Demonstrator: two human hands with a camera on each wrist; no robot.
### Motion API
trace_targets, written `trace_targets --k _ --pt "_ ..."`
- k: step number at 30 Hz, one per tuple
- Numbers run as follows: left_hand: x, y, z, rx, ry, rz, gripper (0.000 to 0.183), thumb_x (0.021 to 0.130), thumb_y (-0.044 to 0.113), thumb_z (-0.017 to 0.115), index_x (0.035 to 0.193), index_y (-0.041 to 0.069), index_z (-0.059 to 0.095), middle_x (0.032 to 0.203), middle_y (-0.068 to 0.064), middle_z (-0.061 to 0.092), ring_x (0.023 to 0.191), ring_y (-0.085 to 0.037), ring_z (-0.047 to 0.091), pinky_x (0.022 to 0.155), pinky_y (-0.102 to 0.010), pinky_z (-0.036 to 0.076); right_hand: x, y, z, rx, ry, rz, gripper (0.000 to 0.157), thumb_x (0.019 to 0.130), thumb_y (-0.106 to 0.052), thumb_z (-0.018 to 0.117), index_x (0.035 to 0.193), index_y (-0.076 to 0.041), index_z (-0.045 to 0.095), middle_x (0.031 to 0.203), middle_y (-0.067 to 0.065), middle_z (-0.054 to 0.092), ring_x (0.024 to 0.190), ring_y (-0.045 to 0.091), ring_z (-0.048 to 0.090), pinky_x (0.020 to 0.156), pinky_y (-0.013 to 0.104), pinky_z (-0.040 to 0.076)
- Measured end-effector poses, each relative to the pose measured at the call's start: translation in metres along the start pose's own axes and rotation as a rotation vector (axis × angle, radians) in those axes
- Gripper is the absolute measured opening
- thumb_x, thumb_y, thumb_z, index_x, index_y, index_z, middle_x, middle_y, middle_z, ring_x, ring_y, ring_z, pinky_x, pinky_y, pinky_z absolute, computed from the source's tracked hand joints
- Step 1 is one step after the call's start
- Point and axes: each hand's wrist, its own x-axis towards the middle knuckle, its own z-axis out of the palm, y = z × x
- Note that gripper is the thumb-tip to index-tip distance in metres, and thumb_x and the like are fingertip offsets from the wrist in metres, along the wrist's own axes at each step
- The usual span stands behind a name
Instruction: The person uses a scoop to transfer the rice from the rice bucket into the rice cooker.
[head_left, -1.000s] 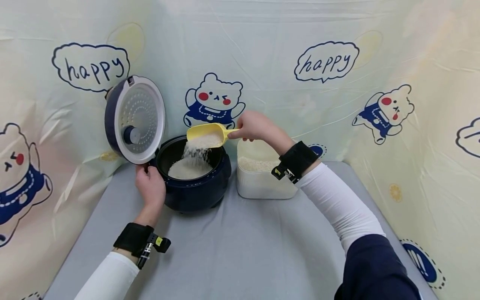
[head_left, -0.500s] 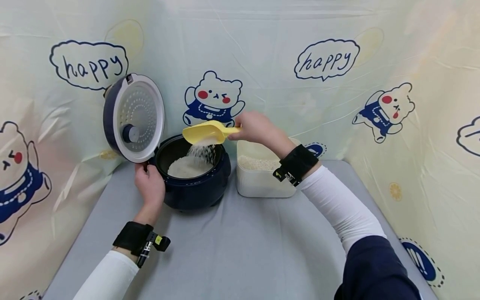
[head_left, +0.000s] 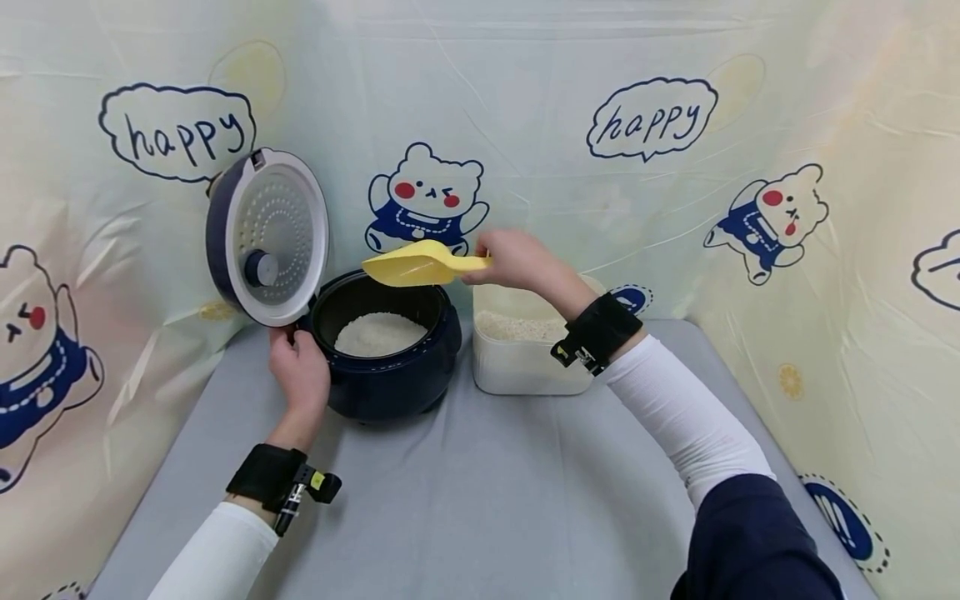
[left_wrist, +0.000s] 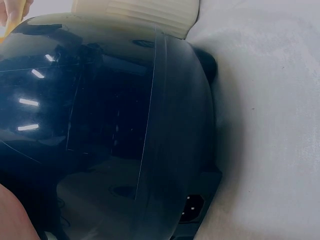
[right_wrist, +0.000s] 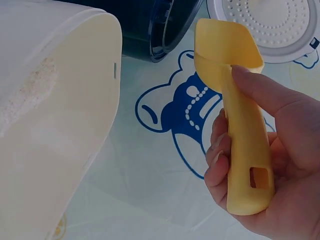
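Note:
A dark blue rice cooker (head_left: 390,387) stands with its round lid (head_left: 288,233) raised at the left. White rice (head_left: 381,333) lies in a mound inside the black inner pot. My left hand (head_left: 302,371) grips the cooker at the hinge below the lid; its fingertips are partly hidden there. Over the pot's back right rim, my right hand (head_left: 517,265) holds a yellow scoop (head_left: 411,265) by its handle. In the right wrist view the thumb (right_wrist: 250,80) presses along the top of the handle and the fingers wrap beneath. The scoop's bowl (right_wrist: 225,47) looks empty.
Right of the cooker stands a cream-coloured storage bin (head_left: 528,371) with rice in it, below my right wrist. A grey cloth (head_left: 480,500) covers the table. Printed curtains (head_left: 540,108) hang close behind and at both sides. A power socket (left_wrist: 192,207) shows low on the cooker.
Rice was streaming from the tilted scoop into the pot; the stream has stopped and the scoop is emptied. The right hand has shifted slightly right. The left hand stays put.

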Motion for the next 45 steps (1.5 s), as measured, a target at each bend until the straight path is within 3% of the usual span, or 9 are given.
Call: trace_targets --k 4,12,17,31,39,45 --pt "0.0 0.001 0.0 -0.002 -0.01 -0.008 0.047 0.111 0.023 0.033 0.155 0.01 0.046 0.156 -0.004 0.048 0.135 -0.008 0.042 0.116 -0.032 0.033 0.0 0.009 0.0 0.085 -0.029 -0.001 0.036 0.094 -0.038 0.077 0.098 -0.005 0.066 0.084 0.005 0.058 0.072 0.019 0.051 0.064 0.028 0.039" --pt "0.002 0.004 0.001 -0.002 0.003 0.004 0.047 0.111 0.022 0.033 0.154 0.01 0.047 0.155 -0.004 0.049 0.136 -0.009 0.043 0.116 -0.031 0.034 -0.01 0.033 -0.001 0.393 -0.158 0.056 0.04 0.101 -0.042 0.068 0.088 -0.005 0.066 0.075 0.007 0.061 0.058 0.021 0.051 0.056 0.03 0.042" --pt "0.001 0.004 0.003 0.022 0.016 0.011 0.046 0.11 0.02 0.035 0.151 0.006 0.05 0.151 -0.008 0.053 0.132 -0.011 0.046 0.112 -0.032 0.036 -0.023 0.052 0.0 0.485 -0.205 0.121 0.042 0.104 -0.044 0.063 0.087 -0.006 0.068 0.073 0.007 0.058 0.057 0.021 0.049 0.057 0.03 0.039" --pt "0.0 0.004 0.001 0.007 0.016 0.01 0.046 0.109 0.019 0.034 0.15 0.003 0.05 0.151 -0.008 0.053 0.134 -0.013 0.045 0.113 -0.032 0.035 -0.076 0.117 -0.001 0.471 -0.252 0.211 0.045 0.106 -0.046 0.058 0.091 -0.005 0.067 0.07 0.005 0.054 0.06 0.023 0.048 0.062 0.034 0.04" --pt "0.0 0.002 0.0 0.013 0.01 0.003 0.047 0.11 0.021 0.033 0.151 0.004 0.05 0.153 -0.008 0.052 0.133 -0.01 0.045 0.114 -0.031 0.035 -0.101 0.15 0.0 0.466 -0.205 0.249 0.046 0.105 -0.045 0.059 0.099 -0.001 0.068 0.07 0.007 0.054 0.06 0.025 0.048 0.06 0.031 0.039" --pt "0.001 0.001 0.0 0.011 0.006 0.0 0.048 0.11 0.022 0.032 0.152 0.006 0.049 0.153 -0.007 0.052 0.132 -0.01 0.045 0.112 -0.03 0.035 -0.115 0.166 -0.002 0.34 -0.206 0.243 0.046 0.106 -0.041 0.06 0.09 0.0 0.07 0.067 0.005 0.054 0.056 0.022 0.049 0.059 0.031 0.042"
